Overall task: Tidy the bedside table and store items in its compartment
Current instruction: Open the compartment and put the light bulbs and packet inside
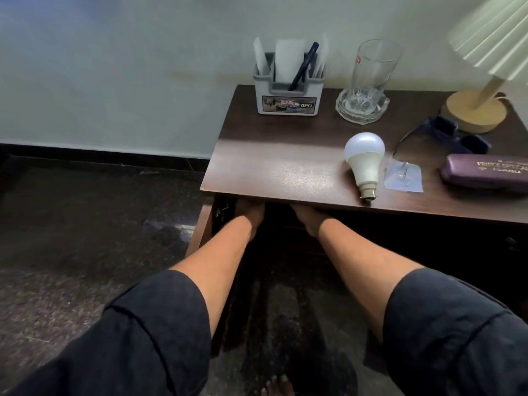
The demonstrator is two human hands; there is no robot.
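Note:
Both my arms reach under the front edge of the dark wooden bedside table [271,155], into its dark compartment. My left hand [251,212] and my right hand [303,215] are mostly hidden by the tabletop, so their fingers cannot be seen. On top lie a white light bulb [364,160], a small clear plastic packet [403,175], a purple spectacle case [485,174] and dark glasses [454,134]. A grey desk organiser [288,92] with papers and a blue pen stands at the back left.
A tall glass [374,67] stands in a glass ashtray [361,108] at the back. A lamp with a pleated shade and wooden base [471,112] is at the back right. The wall is right behind the table. Dark floor [85,224] lies to the left.

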